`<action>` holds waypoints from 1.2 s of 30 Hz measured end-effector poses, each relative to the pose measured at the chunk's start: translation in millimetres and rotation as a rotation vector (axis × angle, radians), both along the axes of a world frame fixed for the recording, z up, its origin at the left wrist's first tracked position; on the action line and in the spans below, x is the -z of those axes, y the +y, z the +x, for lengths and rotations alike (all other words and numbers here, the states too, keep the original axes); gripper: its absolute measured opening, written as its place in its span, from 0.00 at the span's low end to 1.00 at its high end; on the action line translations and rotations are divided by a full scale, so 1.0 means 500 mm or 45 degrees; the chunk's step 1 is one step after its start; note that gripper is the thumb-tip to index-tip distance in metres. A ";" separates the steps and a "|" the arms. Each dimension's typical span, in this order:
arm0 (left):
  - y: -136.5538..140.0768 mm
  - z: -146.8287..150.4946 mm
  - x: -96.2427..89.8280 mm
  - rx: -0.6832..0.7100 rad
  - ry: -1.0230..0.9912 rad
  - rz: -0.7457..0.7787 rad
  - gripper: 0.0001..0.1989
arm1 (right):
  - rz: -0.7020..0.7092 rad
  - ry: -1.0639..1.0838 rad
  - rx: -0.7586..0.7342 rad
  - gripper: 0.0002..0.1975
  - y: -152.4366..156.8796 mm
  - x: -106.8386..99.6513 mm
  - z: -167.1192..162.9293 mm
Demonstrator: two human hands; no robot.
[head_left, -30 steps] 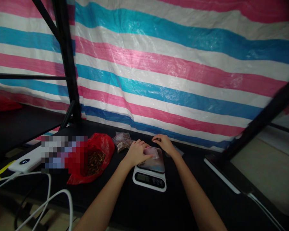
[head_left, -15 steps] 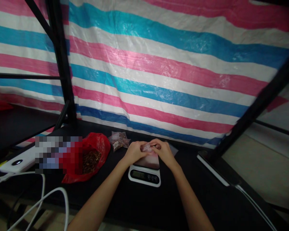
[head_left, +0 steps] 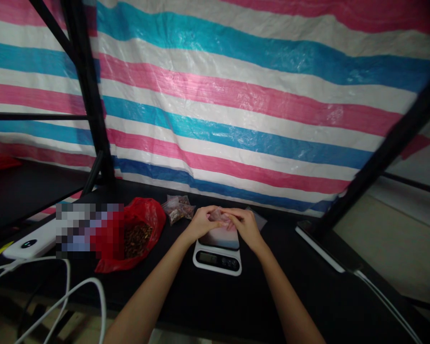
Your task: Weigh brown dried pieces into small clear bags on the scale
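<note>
Between my two hands is a small clear plastic bag (head_left: 218,216), held over the back part of a white digital kitchen scale (head_left: 218,262). My left hand (head_left: 204,222) grips the bag's left side, with thumb and fingers closed. Fingers of my right hand (head_left: 244,223) pinch its right edge. What the bag contains is hard to make out. The scale's shiny plate reflects the striped sheet, and its display is too dim to read. Left of my left hand lie several small filled clear bags (head_left: 178,208). Flat clear plastic (head_left: 257,219) lies behind my right hand.
An open red plastic bag (head_left: 152,210) of brown dried pieces (head_left: 138,239) stands at left. Beside it are a white power bank (head_left: 30,243) and white cables (head_left: 100,291). A dark flat device with a white edge (head_left: 320,248) lies right. Black frame posts (head_left: 88,91) flank the striped sheet (head_left: 215,95).
My fingers have shifted slightly on the small bag, and my right-hand fingers now reach further across its top. The whole view has moved a little.
</note>
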State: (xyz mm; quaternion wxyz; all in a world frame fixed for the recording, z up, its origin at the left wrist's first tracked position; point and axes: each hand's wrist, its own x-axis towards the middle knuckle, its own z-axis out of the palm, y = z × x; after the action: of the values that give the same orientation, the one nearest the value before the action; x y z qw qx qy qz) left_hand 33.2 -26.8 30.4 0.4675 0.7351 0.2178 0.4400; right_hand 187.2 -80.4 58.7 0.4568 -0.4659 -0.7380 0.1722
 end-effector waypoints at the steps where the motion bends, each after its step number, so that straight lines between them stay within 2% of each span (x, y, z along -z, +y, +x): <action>1: 0.001 0.000 0.001 -0.006 0.003 0.009 0.19 | -0.006 0.013 -0.004 0.13 0.001 0.003 0.002; 5: 0.003 -0.001 0.005 -0.037 0.057 0.065 0.18 | 0.000 0.067 0.058 0.12 0.004 0.012 0.001; 8: 0.003 -0.003 0.007 -0.110 0.196 0.153 0.21 | 0.050 0.023 0.227 0.13 0.002 0.009 0.007; 12: -0.004 0.001 0.008 -0.457 0.453 0.388 0.24 | 0.101 -0.223 0.635 0.13 0.007 0.007 0.051; 15: -0.016 0.011 0.014 -0.648 0.594 0.568 0.23 | -0.002 -0.488 0.768 0.16 0.017 0.025 0.103; 18: -0.025 0.019 0.024 -0.620 0.620 0.607 0.26 | -0.239 -0.697 0.750 0.27 0.027 0.058 0.145; 20: -0.027 0.019 0.027 -0.519 0.580 0.547 0.33 | -0.348 -0.740 0.723 0.30 0.034 0.080 0.162; 23: -0.028 0.010 0.022 -0.309 0.506 0.455 0.47 | -0.365 -0.663 0.630 0.26 0.045 0.104 0.172; 24: -0.029 0.004 0.017 -0.275 0.471 0.441 0.49 | -0.350 -0.619 0.603 0.24 0.049 0.111 0.174; 26: -0.036 -0.014 0.005 -0.306 0.372 0.434 0.45 | -0.314 -0.516 0.559 0.22 0.058 0.126 0.180; 29: -0.070 -0.068 -0.009 -0.541 0.223 0.436 0.25 | -0.278 -0.288 0.474 0.26 0.071 0.143 0.192; 31: -0.109 -0.126 -0.006 -0.781 0.195 0.433 0.14 | -0.242 -0.142 0.443 0.26 0.077 0.142 0.197; 35: -0.186 -0.276 0.032 -1.344 0.343 0.468 0.10 | -0.040 0.221 0.438 0.28 0.077 0.091 0.161; 36: -0.197 -0.313 0.045 -1.414 0.423 0.498 0.11 | 0.050 0.334 0.426 0.29 0.074 0.073 0.137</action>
State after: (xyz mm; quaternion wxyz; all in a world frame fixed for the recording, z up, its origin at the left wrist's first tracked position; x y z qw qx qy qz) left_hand -123.1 -125.3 8.0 -0.0157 0.6426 0.5538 0.5293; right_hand 255.8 -43.5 22.3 0.5800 -0.5466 -0.5879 0.1387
